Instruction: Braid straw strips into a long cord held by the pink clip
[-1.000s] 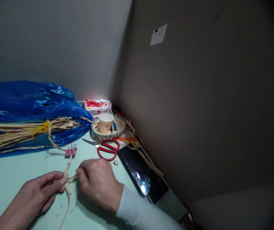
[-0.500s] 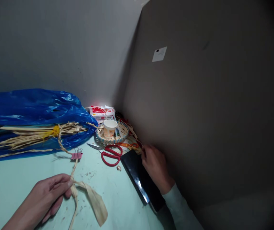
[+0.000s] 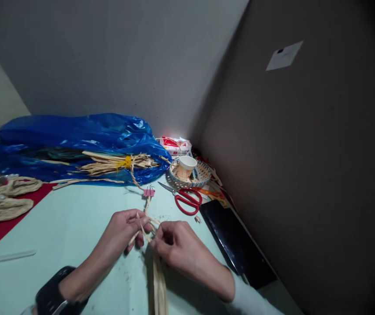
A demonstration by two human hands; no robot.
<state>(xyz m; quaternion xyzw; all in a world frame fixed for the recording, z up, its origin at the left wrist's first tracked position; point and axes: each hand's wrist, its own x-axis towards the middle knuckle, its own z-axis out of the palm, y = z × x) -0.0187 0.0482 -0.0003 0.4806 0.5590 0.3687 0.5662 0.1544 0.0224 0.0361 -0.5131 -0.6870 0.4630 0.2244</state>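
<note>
Both hands meet over the table around a braid of pale dried-leaf strips. My left hand (image 3: 123, 229) is closed, pinching the braid just below a pink binder clip (image 3: 148, 192). Close beside it, my right hand (image 3: 177, 240) is closed on a leaf strip (image 3: 160, 288), whose wide end hangs toward the table's near edge. Thin strip ends stick out between the two hands. From the clip, a twisted cord (image 3: 134, 177) runs up to a bundle of dried strips (image 3: 108, 164) tied in yellow.
A blue plastic bag (image 3: 75, 131) lies behind the bundle. Red-handled scissors (image 3: 189, 201), a basket (image 3: 203, 175) holding a paper cup (image 3: 186, 167), and a black tablet (image 3: 236, 240) lie on the right. Woven sandals (image 3: 5, 210) rest on red material at left.
My right hand has come from beside the tablet to the braid and now holds a strip. My left hand still pinches the braid. The view has swung left.
</note>
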